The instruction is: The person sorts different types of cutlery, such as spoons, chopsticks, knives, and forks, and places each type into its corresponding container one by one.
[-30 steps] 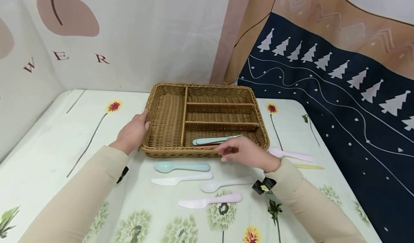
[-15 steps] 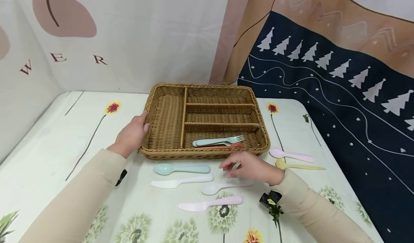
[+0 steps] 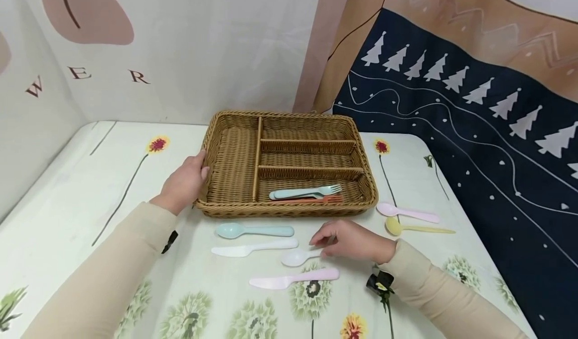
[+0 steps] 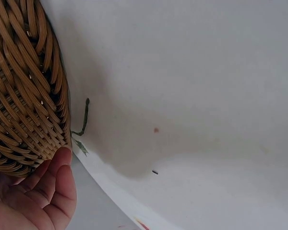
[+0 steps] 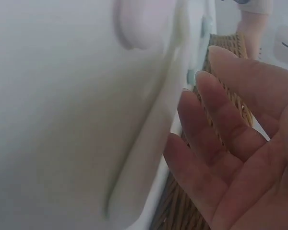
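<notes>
My left hand (image 3: 184, 183) grips the left rim of a brown wicker cutlery basket (image 3: 289, 210), fingers along its outer wall in the left wrist view. My right hand (image 3: 353, 241) hovers over the handle of a white spoon (image 3: 296, 258) lying on the table. Its thumb and fingers stand apart in the right wrist view, beside the spoon's handle (image 5: 141, 177), with nothing between them. Light-blue forks (image 3: 300, 192) and an orange fork (image 3: 330, 198) lie in the basket's front right compartment.
Around the white spoon lie a light-blue spoon (image 3: 231, 230), a white knife (image 3: 253, 247) and a pink knife (image 3: 293, 278). A pink spoon (image 3: 408, 212) and a yellow spoon (image 3: 394, 226) lie right of the basket. Printed curtains hang behind the flowered tablecloth (image 3: 153, 279).
My right hand has come away from the basket's front compartment toward me, down to the white spoon's handle, uncovering the forks and the yellow spoon. The left hand stays on the rim.
</notes>
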`<state>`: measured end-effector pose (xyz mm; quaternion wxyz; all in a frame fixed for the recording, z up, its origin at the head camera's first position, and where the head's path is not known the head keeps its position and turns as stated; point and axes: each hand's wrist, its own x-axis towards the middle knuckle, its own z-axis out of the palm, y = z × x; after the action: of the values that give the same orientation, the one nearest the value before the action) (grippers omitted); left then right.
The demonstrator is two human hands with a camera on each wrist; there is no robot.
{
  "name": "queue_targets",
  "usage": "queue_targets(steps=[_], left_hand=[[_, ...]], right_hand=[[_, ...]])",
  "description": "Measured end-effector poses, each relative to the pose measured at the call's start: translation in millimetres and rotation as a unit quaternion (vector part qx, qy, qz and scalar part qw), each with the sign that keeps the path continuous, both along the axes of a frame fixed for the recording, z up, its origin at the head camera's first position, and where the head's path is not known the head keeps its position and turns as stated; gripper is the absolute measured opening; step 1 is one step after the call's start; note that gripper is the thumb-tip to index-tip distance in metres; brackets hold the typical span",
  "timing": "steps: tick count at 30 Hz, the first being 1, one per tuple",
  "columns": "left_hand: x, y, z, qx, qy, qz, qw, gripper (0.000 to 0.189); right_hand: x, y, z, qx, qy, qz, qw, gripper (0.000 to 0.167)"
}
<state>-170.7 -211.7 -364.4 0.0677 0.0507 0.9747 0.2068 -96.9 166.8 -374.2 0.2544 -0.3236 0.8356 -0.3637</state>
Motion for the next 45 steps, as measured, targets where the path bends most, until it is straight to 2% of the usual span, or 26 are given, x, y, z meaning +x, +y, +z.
queue_targets(steps=[5, 11, 16, 23, 28, 34, 37, 41, 45], left_hand=[[-1.1, 0.1, 0.4, -0.002, -0.003, 0.003, 1.0000, 0.055], [-2.3, -0.5, -0.4, -0.004, -0.001, 0.001, 1.0000, 0.056], [-2.5, -0.4, -0.2, -0.003, 0.000, -0.001, 1.0000, 0.056], [-1.7, -0.7, 0.6, -0.007, -0.003, -0.002, 1.0000, 0.056], [-2.1, -0.5, 1.7, -0.009, -0.002, -0.003, 1.0000, 0.056], [-3.0, -0.7, 3.5, -0.011, -0.007, 0.000, 0.9999, 0.056], [-3.4, -0.8, 3.3, -0.011, -0.008, 0.000, 0.9999, 0.056], [-3.6, -0.8, 1.7, -0.009, -0.004, -0.004, 0.9999, 0.056], [-1.1, -0.7, 0.8, -0.007, -0.002, -0.005, 1.0000, 0.056]], right_hand=[[0.9, 3.1, -2.3, 0.008, 0.008, 0.001, 0.9999, 0.024], [0.7, 7.1, -6.1, 0.031, 0.035, 0.001, 0.9989, 0.023], [1.2, 7.4, -6.5, 0.051, 0.068, 0.016, 0.9963, 0.023], [6.4, 2.2, -0.9, 0.110, 0.157, 0.037, 0.9807, 0.022], [11.6, -0.7, 1.2, 0.133, 0.195, 0.036, 0.9710, 0.022], [11.2, -2.7, 0.7, 0.129, 0.221, 0.039, 0.9658, 0.026], [8.9, -4.2, 3.2, 0.114, 0.219, 0.034, 0.9686, 0.027], [4.5, -5.8, 12.4, 0.095, 0.208, 0.030, 0.9731, 0.025], [-1.1, -8.4, 29.9, 0.082, 0.213, 0.036, 0.9730, 0.025]])
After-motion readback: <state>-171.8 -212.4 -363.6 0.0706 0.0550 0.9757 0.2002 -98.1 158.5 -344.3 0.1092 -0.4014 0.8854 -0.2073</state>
